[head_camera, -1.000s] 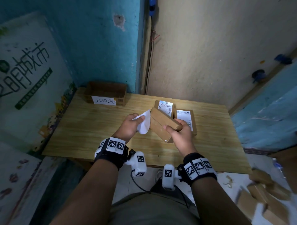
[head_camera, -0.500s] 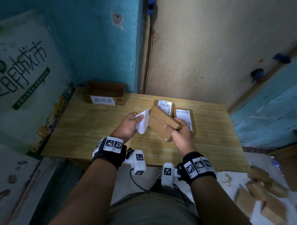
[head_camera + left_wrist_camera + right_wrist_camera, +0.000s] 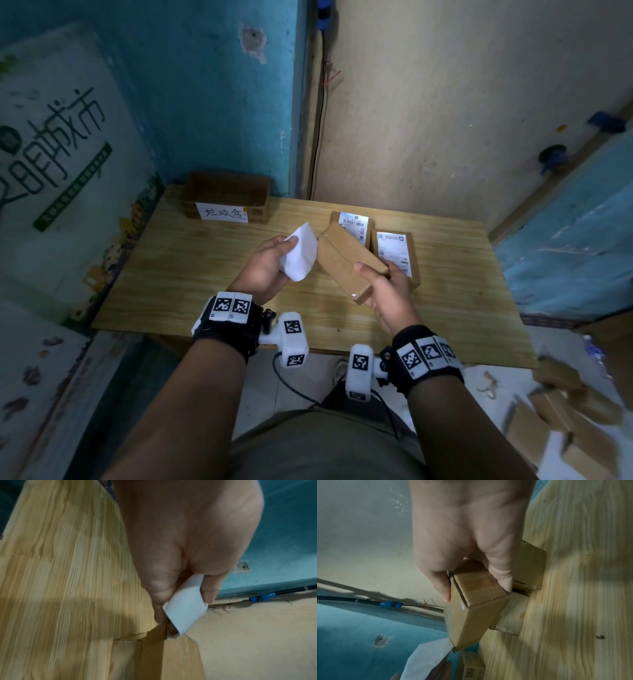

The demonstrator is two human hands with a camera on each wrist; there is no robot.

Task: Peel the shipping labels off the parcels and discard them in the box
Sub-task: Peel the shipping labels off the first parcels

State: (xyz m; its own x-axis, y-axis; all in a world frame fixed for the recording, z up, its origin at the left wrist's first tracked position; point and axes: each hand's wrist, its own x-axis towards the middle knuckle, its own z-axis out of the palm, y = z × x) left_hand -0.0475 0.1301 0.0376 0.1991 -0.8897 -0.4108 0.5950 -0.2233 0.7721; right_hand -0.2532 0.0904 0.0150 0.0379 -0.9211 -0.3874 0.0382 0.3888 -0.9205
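My left hand (image 3: 270,265) pinches a white shipping label (image 3: 301,253) between thumb and fingers, its blank back curled toward me; the label (image 3: 185,609) shows the same in the left wrist view. My right hand (image 3: 383,291) grips a bare brown parcel (image 3: 346,262) by its near end and holds it tilted above the table; the parcel (image 3: 471,608) is clamped between thumb and fingers. Label and parcel are apart in the head view. Two more parcels (image 3: 394,253) with labels lie flat behind it. The open discard box (image 3: 227,202) stands at the table's far left.
The wooden table (image 3: 191,274) sits in a corner between a blue wall and a beige wall. A cable runs down the corner. Several brown parcels (image 3: 575,421) lie on the floor at the lower right. A printed board leans at the left.
The label has come away from the parcel; a small gap now shows between them. My left hand has drawn slightly left. The right hand keeps its hold.
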